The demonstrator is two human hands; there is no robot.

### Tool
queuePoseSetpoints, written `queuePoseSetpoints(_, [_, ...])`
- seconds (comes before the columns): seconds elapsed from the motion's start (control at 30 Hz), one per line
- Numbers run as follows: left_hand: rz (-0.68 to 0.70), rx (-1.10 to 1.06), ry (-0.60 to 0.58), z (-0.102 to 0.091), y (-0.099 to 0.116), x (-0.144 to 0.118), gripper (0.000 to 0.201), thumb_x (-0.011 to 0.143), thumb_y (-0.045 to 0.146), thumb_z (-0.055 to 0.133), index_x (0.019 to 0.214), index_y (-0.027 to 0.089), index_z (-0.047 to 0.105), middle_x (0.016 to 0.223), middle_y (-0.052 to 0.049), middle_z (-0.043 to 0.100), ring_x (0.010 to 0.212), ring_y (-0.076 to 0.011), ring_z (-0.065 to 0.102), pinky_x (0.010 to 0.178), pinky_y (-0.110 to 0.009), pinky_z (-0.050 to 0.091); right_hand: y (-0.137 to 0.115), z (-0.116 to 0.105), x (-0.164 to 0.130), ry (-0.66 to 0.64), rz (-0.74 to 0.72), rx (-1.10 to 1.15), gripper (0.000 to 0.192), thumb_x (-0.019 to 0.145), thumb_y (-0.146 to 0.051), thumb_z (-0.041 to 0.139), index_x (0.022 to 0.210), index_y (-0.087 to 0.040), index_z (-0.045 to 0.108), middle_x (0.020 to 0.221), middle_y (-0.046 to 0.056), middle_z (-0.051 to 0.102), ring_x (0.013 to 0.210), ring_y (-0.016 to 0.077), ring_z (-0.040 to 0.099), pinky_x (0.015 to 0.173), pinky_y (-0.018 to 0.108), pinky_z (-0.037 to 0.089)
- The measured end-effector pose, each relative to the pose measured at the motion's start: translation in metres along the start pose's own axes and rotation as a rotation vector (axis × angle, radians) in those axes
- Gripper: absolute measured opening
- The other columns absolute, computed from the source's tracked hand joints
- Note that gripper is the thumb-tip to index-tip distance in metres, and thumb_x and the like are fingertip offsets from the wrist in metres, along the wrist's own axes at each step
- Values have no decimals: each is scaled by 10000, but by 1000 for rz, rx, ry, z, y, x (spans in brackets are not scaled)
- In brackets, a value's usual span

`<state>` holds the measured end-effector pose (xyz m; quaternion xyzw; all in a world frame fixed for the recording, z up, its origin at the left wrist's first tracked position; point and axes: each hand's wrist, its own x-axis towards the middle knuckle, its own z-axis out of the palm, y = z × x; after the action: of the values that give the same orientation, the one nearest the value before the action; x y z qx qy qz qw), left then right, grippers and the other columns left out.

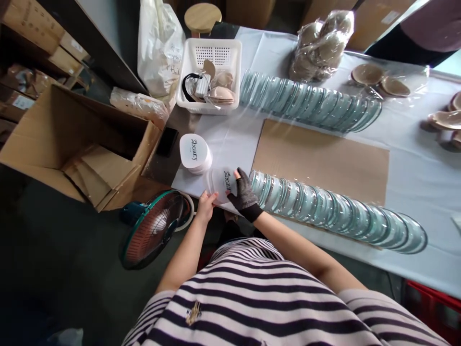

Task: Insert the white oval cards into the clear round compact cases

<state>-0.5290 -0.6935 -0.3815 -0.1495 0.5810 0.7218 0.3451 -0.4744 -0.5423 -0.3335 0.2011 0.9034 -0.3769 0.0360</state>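
My bare left hand [206, 206] pinches the lower edge of a clear, thin piece [213, 182] whose exact shape is blurred. My right hand [247, 194], in a dark fingerless glove, is closed on the right side of a white printed card [227, 180] reading "beauty". The card and the clear piece overlap, and I cannot tell whether they are joined. Just beyond my left hand stands a stack of similar white rounded cards [194, 151]. To the right of my gloved hand begins an overlapping row of clear, green-edged round pieces [324, 206].
A second row of clear pieces [309, 103] lies behind a flat cardboard sheet [324, 156]. A white basket [234, 98] holds assorted items. Bagged brown cups [319, 48] stand at the back. On my left are an open carton [108, 115], a phone [167, 142] and a fan [153, 230].
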Motion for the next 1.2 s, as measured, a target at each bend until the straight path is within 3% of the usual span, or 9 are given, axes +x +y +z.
queuePoseSetpoints(0.1, [18, -125, -115, 23, 22, -30, 529, 651, 328, 785, 1147, 221, 634, 1055, -65, 743, 1014, -255, 695, 887, -388, 553, 1, -35, -9, 79, 212, 478, 668, 850, -396, 510, 1447, -117, 404, 1394, 182, 540, 1238, 282, 542, 1004, 443, 485])
queuePoseSetpoints(0.2, [-28, -139, -262, 55, 38, -50, 550, 637, 278, 790, 1164, 200, 655, 1040, -76, 751, 1057, -287, 687, 922, -405, 548, 12, -68, -26, 73, 294, 884, 554, 802, -481, 571, 1229, -127, 573, 1143, 134, 683, 975, 244, 651, 833, 391, 555])
queuePoseSetpoints(0.4, [-27, -10, -425, 137, 32, -68, 560, 643, 278, 818, 1173, 163, 680, 1046, -87, 754, 1128, -311, 659, 1001, -429, 512, 59, -124, -76, 352, 233, 916, 554, 761, -505, 653, 1201, -171, 609, 1157, 111, 681, 1021, 242, 627, 881, 402, 541])
queuePoseSetpoints(0.67, [-4, 47, -431, 269, -57, -101, 438, 613, 301, 832, 1025, 193, 729, 950, -53, 765, 1009, -258, 697, 923, -366, 542, 159, -183, -175, 766, 137, 175, 620, 892, -411, 507, 1462, -175, 441, 1501, 152, 446, 1381, 281, 421, 1140, 483, 375])
queuePoseSetpoints(0.77, [-74, 124, -434, 315, -101, -114, 402, 605, 294, 829, 974, 172, 726, 907, -50, 763, 886, -223, 709, 823, -326, 554, 196, -195, -209, 759, 149, 109, 468, 913, -353, 476, 1344, -197, 576, 1364, 130, 589, 1261, 261, 548, 1054, 438, 470])
queuePoseSetpoints(0.87, [-143, 199, -488, 358, -143, -130, 420, 592, 284, 841, 972, 153, 718, 899, -53, 763, 847, -212, 707, 789, -312, 552, 239, -204, -235, 779, 340, 290, 324, 919, -346, 453, 1077, -203, 697, 1028, 96, 734, 942, 225, 679, 838, 354, 562])
queuePoseSetpoints(1.03, [-207, 246, -658, 422, -193, -164, 410, 632, 226, 842, 1017, 156, 718, 978, -76, 765, 914, -216, 712, 866, -320, 551, 313, -228, -301, 1136, 636, 425, 361, 891, -495, 487, 901, -181, 665, 849, 72, 725, 737, 190, 629, 706, 316, 533])
queuePoseSetpoints(1.13, [-248, 263, -725, 464, -209, -166, 367, 700, 176, 786, 1057, 140, 714, 1004, -96, 764, 952, -227, 710, 878, -325, 561, 346, -244, -358, 1307, 892, 279, 434, 918, -521, 400, 861, -163, 637, 789, 94, 704, 681, 191, 599, 645, 308, 497])
queuePoseSetpoints(1.2, [-268, 232, -695, 496, -218, -157, 371, 750, 136, 724, 1120, 148, 697, 1052, -95, 757, 1002, -230, 703, 892, -332, 565, 361, -248, -394, 1246, 999, 66, 450, 929, -501, 379, 854, -150, 650, 802, 128, 704, 718, 213, 617, 668, 311, 484])
